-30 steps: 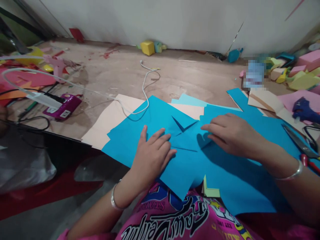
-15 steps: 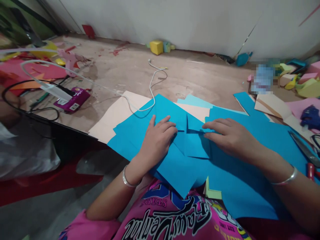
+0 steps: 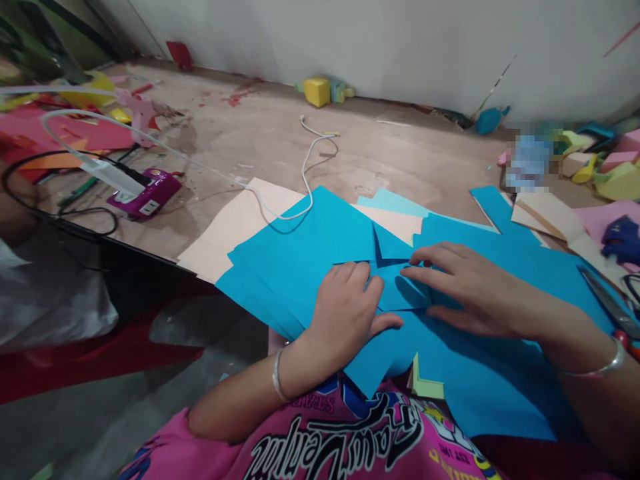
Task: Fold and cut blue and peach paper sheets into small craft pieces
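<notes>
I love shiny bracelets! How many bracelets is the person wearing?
2: one bracelet on the left wrist, another bracelet on the right wrist, both above blue paper.

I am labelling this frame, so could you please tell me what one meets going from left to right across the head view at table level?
Purple charger box → cream paper sheet → left hand → right hand → scissors.

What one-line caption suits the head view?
Left hand and right hand press a folded blue paper sheet flat.
</notes>
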Motion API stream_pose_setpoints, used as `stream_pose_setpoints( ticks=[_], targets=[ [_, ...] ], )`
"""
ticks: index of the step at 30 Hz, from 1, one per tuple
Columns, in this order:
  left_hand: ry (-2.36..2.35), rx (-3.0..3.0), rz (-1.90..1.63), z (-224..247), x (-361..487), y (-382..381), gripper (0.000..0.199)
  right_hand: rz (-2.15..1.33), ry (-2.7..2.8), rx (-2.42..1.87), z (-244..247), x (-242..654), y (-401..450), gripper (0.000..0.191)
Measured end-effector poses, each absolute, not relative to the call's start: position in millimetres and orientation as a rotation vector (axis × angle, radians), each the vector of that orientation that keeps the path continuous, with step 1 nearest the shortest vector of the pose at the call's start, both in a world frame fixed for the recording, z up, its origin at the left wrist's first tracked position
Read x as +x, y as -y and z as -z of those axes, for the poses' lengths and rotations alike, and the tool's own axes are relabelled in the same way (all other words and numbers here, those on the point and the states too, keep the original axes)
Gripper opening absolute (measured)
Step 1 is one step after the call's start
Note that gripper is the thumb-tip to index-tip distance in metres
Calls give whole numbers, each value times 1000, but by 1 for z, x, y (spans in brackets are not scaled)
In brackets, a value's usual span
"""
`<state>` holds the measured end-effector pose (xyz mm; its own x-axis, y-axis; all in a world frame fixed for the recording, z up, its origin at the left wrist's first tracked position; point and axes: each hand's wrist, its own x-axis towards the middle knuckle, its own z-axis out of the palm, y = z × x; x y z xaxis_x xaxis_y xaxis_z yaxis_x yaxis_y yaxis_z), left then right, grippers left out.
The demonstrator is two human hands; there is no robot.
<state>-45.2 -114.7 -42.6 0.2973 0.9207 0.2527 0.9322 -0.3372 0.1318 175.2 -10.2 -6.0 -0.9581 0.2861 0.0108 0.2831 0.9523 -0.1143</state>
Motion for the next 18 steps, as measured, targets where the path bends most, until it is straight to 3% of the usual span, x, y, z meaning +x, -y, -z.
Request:
stream_pose_setpoints(
  ticks=[2,4,9,18],
  targets=[
    [1792,-2441,384,41,-40,113,53,-232,3076,-448,6,175,12,54],
    [1777,-2408,359,39,-36,113,46,-197,3077,-454,7,175,13,52],
    [1749,-2392,426,43,-39,117,45,31,3114,-468,11,174,14,18],
    [1814,-2367,607,53,-53,120,46,17,3087,-410,8,163,24,29]
  ],
)
